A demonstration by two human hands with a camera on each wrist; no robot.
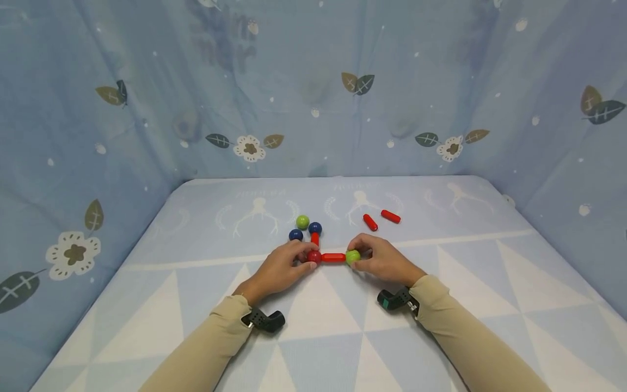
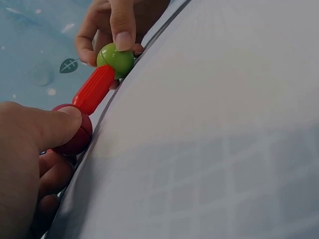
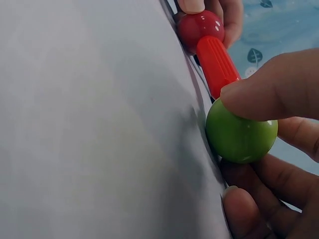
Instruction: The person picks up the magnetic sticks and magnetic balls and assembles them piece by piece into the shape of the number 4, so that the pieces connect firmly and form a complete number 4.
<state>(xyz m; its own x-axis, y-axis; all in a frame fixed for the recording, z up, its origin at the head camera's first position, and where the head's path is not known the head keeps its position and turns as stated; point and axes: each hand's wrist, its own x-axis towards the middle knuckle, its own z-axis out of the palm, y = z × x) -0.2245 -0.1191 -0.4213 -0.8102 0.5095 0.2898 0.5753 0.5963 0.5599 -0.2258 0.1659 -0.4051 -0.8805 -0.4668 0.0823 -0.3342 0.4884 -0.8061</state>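
Note:
A red ball [image 1: 314, 257] is pinched between the thumb and fingers of my left hand [image 1: 284, 267]. From it a red rod [image 1: 333, 257] runs right to a green ball [image 1: 352, 257], which my right hand [image 1: 384, 259] grips with thumb and fingers. A second red rod [image 1: 315, 238] extends away from the red ball and ends at a dark blue ball [image 1: 315, 228]. In the right wrist view, the right thumb lies over the green ball [image 3: 241, 132] where the rod meets it. The left thumb presses on the red ball [image 2: 75, 132] in the left wrist view.
Beyond the left hand lie another green ball [image 1: 302, 221] and another dark blue ball [image 1: 296, 234]. Two loose red rods, a nearer one [image 1: 370, 222] and a farther one [image 1: 391, 216], rest past the right hand. Patterned cloth [image 1: 313, 141] hangs behind the table.

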